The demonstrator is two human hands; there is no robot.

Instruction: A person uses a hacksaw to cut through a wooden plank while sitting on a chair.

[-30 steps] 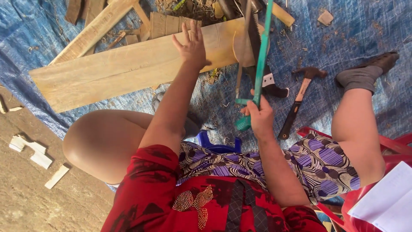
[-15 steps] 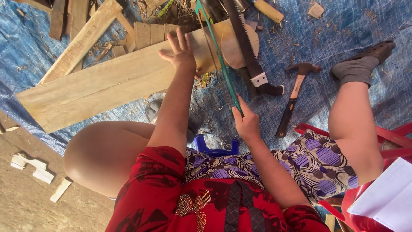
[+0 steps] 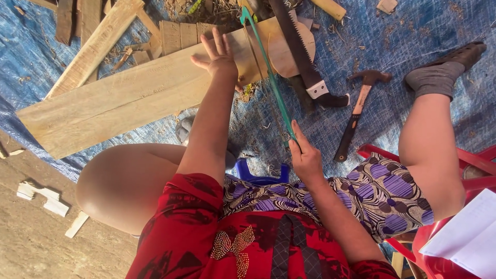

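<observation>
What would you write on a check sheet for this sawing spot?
Surface: blue woven tarp on sandy ground.
Job's things: long pale wooden plank; green-framed hacksaw laid across its end.
Clutter: wood-handled claw hammer, black-handled toothed handsaw, wood offcuts, dark slats.
Grippers: left hand flat on plank, fingers spread; right hand closed around saw handle.
Cables: nothing seen.
Surroundings: red plastic chair, white paper.

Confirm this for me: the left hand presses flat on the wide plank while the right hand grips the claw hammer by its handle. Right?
Not quite. The head view shows the right hand gripping a green-framed saw, not the claw hammer, which lies untouched on the blue tarp. The left hand does press on the wide plank.
</observation>
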